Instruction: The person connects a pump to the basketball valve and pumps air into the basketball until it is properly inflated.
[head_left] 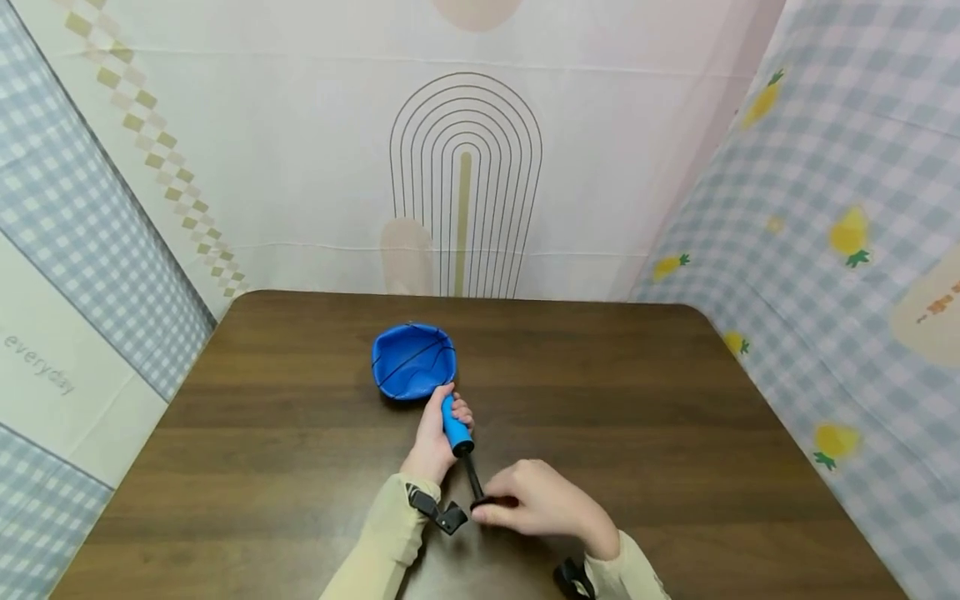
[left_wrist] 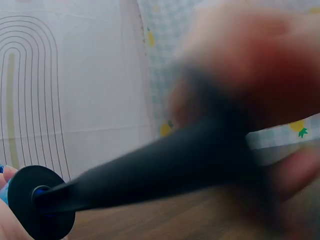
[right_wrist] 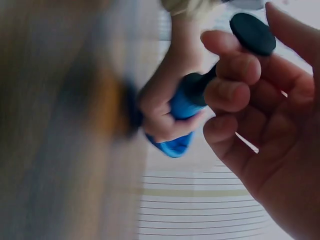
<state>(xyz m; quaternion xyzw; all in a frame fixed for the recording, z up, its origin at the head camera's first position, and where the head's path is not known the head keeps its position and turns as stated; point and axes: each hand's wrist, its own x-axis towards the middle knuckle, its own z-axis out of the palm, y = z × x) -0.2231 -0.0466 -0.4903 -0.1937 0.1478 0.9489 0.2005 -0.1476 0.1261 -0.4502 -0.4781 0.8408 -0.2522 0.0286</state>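
Observation:
A blue ball [head_left: 414,361] with black lines, its top sunken in, lies toward the far side of the table. My left hand [head_left: 429,435] grips the blue barrel of a hand pump [head_left: 456,427] right beside it. That hand hides the pump's tip, so I cannot tell whether it joins the ball. A black plunger rod [left_wrist: 135,175] stands pulled out of the barrel, toward me. My right hand [head_left: 546,502] holds the pump's black handle at the rod's end, its fingers curled under the round end plate [right_wrist: 252,34] in the right wrist view.
The brown wooden table [head_left: 637,392] reaches back to a white patterned cloth [head_left: 600,167]. Checked cloth [head_left: 795,275] hangs along the right side and more along the left. Black straps [head_left: 437,508] sit on both wrists.

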